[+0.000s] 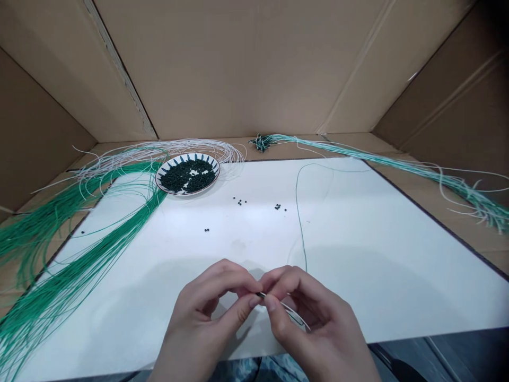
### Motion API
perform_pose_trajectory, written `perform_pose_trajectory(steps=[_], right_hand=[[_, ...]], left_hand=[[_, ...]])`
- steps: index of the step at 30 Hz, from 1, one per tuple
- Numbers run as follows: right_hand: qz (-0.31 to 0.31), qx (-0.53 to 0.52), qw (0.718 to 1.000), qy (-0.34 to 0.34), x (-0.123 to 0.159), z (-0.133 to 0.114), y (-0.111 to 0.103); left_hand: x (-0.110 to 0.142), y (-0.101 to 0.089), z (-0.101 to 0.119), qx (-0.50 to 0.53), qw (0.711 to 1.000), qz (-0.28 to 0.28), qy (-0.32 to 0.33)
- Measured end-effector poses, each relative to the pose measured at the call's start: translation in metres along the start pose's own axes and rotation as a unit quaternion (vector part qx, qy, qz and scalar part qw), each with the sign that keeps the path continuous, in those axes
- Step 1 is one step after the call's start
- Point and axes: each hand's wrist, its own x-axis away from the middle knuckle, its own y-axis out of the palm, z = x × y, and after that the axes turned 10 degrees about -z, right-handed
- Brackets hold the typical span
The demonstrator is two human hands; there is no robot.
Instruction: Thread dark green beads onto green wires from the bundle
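Near the front edge of the white board, my left hand (210, 313) and my right hand (314, 318) meet fingertip to fingertip. Thumb and forefinger of the left one pinch a small dark bead (260, 294), mostly covered by the fingers. My right hand is closed on a white cord (299, 318), which loops out under its thumb beside a bit of green. A thin green thread (298, 207) runs from behind the right hand up the board and curves off to the right. How the bead sits on the cord cannot be made out.
A patterned plate (159, 184) of dark beads stands at the back left. Bundles of green strands (115, 244) and white cords (159, 148) lie around it. Finished-looking beaded strands (358, 152) stretch along the right. Several loose beads (239, 202) dot the white board (397, 239); cardboard walls surround it.
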Motion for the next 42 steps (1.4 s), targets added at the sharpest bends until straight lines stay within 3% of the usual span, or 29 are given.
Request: perform_pose_trajectory(steps=[4, 9, 17, 25, 42], right_hand=[[-0.077, -0.082, 0.993, 0.028, -0.005, 0.006, -0.012], [-0.132, -0.187, 0.973, 0.028, -0.014, 0.022, -0.019], [-0.074, -0.261, 0.962, 0.028, -0.012, 0.028, -0.013], [-0.018, -0.167, 0.985, -0.041, -0.002, 0.022, -0.007], [0.003, -0.16, 0.986, -0.046, 0.001, 0.036, 0.004]], left_hand=[[-0.001, -0.002, 0.0, 0.021, 0.999, -0.037, -0.013], [-0.003, -0.001, -0.003, 0.037, 0.999, -0.026, -0.008], [-0.008, 0.008, -0.005, 0.173, 0.985, -0.007, -0.027], [-0.008, 0.011, -0.002, 0.243, 0.967, 0.031, -0.068], [-0.007, 0.015, -0.004, 0.227, 0.972, 0.06, -0.022]])
